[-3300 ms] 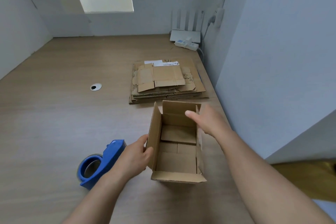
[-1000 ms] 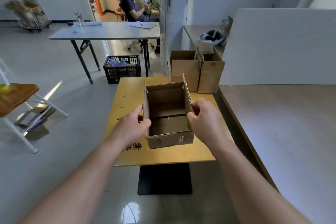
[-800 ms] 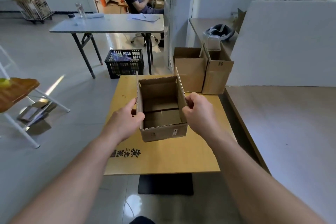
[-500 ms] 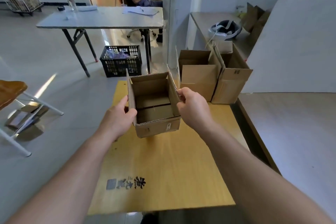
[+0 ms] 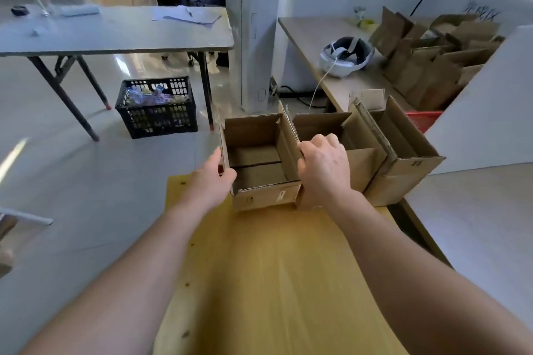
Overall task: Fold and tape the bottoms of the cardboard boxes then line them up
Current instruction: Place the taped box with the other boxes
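While my left hand (image 5: 213,179) and right hand (image 5: 323,170) grip the open box (image 5: 266,199) | it's on the yellow table (image 5: 274,282) | touching two other boxes (image 5: 375,158)

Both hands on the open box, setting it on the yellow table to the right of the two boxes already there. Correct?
Not quite. In the head view the open box, held by the left hand and right hand, goes to the left of the two boxes already standing on the yellow table, not the right. Everything else holds.
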Available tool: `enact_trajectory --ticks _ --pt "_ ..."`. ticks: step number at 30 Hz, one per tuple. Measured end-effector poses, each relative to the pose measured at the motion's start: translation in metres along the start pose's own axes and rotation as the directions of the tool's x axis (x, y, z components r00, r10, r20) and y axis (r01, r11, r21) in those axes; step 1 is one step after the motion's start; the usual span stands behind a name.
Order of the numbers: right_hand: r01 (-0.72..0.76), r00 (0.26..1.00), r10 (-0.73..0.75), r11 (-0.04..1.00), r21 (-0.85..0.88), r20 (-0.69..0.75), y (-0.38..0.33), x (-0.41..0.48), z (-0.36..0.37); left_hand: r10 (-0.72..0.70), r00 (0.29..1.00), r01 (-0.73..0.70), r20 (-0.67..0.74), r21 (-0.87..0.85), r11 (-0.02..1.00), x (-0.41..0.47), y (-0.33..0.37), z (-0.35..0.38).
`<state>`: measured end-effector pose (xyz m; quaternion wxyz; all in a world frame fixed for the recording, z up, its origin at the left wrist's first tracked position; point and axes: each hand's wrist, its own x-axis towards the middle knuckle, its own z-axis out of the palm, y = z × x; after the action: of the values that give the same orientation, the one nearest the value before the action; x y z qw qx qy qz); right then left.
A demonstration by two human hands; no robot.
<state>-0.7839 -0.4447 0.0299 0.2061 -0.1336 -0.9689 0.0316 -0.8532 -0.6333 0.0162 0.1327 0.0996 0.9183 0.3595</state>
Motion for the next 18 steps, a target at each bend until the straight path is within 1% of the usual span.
enact_trajectory --ticks 3,5,7,11,14,16,18 --pt "0.033 0.998 -0.040 0.992 -0.124 -0.053 0.005 0.002 0.014 -0.044 0.993 0.039 0.107 0.047 0.998 0.018 -0.002 0.017" --pt "0.039 0.996 -0.050 0.988 -0.150 -0.071 0.007 0.001 0.020 -0.062 0.986 0.051 0.155 0.074 0.996 0.021 -0.005 0.028" --pt "0.012 0.997 -0.023 0.989 -0.149 -0.071 0.009 -0.002 0.024 -0.056 0.980 0.038 0.190 0.094 0.995 0.021 -0.008 0.034" --pt "-0.015 1.000 0.016 0.993 -0.120 0.007 0.011 -0.010 0.029 -0.029 0.981 0.013 0.190 0.086 0.996 0.023 -0.013 0.037" --pt "-0.029 0.998 0.033 0.996 -0.079 0.052 0.009 -0.012 0.027 -0.037 0.979 0.018 0.202 0.094 0.995 0.021 -0.015 0.036" --pt "-0.035 0.999 0.037 0.997 -0.063 0.025 0.009 -0.016 0.023 -0.051 0.981 0.038 0.186 0.070 0.997 0.018 -0.016 0.035" --pt "-0.044 0.999 0.043 0.998 -0.039 -0.027 0.011 -0.024 0.018 -0.041 0.992 0.036 0.123 0.044 0.998 0.014 -0.012 0.033"
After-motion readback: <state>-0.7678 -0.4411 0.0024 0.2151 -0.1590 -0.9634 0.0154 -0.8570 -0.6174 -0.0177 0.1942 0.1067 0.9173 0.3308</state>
